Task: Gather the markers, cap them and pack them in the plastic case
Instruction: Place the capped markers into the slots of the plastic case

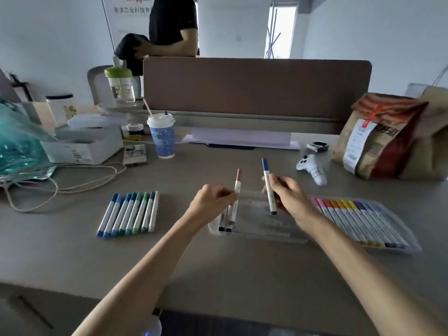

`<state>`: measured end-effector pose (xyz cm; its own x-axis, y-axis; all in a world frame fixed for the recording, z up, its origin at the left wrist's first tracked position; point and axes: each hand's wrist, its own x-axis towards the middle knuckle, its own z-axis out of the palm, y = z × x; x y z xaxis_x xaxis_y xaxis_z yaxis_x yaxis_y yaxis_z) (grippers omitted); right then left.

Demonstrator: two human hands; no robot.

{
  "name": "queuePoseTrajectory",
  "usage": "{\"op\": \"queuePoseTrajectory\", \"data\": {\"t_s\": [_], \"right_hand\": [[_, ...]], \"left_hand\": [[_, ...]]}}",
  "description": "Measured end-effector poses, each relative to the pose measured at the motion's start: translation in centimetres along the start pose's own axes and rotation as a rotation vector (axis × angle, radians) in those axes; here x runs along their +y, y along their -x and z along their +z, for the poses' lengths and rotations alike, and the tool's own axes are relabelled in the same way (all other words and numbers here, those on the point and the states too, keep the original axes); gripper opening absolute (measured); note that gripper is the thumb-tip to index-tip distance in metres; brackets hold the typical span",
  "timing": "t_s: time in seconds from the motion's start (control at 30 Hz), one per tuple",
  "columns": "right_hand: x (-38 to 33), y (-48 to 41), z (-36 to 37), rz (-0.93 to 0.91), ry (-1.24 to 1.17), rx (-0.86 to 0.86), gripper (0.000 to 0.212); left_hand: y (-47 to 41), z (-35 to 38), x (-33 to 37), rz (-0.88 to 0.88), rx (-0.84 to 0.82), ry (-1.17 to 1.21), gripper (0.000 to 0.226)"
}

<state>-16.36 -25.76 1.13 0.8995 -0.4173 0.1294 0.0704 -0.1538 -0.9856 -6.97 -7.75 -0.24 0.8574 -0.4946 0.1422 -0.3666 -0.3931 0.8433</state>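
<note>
Filled tray point(412, 247), right of centre on the surface point(218, 275): clear plastic, holding a full row of capped warm-colour markers point(351, 220), pink through purple. Judged finished.

Centre tray point(266, 235), between the two hands: clear plastic, seemingly the second half of the case. Contents hard to read through the plastic; apparently little or nothing laid flat in it yet.

Blue-green markers point(131, 213): capped, laid side by side on the surface, well apart to the left of both trays. Not yet packed.

Left hand point(213, 202): grip curled round a small marker bundle point(232, 212), one pinkish cap up, dark ends down at the centre tray's near-left corner.

Right hand point(288, 195): grip pinching a blue-capped marker point(266, 175) by its barrel, cap up, above the centre tray.

Progress, as a judgement: roughly halfway. No uncapped marker in view, so capping probably complete. Left to do: laying down the hand-held markers, gathering in the blue-green row, closing the case.
</note>
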Motion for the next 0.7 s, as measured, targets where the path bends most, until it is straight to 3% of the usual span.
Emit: {"op": "queuePoseTrajectory", "data": {"t_s": [0.13, 0.23, 0.3, 0.4, 0.5, 0.6, 0.7], "right_hand": [[-0.2, 0.4, -0.2, 0.030, -0.072, -0.067, 0.027], [0.2, 0.6, 0.0, 0.007, 0.012, -0.084, 0.023], [0.3, 0.6, 0.0, 0.000, 0.033, -0.066, 0.020], [0.2, 0.5, -0.3, 0.011, 0.021, -0.048, 0.019], [0.3, 0.5, -0.4, 0.011, 0.014, -0.042, 0.018], [0.4, 0.6, -0.3, 0.006, 0.019, -0.041, 0.018], [0.2, 0.8, -0.2, 0.008, 0.022, -0.041, 0.019]], "left_hand": [[0.0, 0.2, -0.7, 0.040, 0.005, 0.011, 0.037], [0.3, 0.4, -0.3, 0.043, 0.008, 0.034, 0.006], [0.4, 0.3, 0.2, 0.045, -0.027, 0.063, 0.013], [0.1, 0.3, 0.3, -0.010, -0.123, 0.099, 0.007], [0.0, 0.4, 0.2, 0.014, -0.104, 0.012, 0.002], [0.2, 0.4, 0.0, 0.085, -0.068, -0.150, 0.029], [1.1, 0.4, 0.2, 0.183, -0.014, -0.314, 0.038]]}}
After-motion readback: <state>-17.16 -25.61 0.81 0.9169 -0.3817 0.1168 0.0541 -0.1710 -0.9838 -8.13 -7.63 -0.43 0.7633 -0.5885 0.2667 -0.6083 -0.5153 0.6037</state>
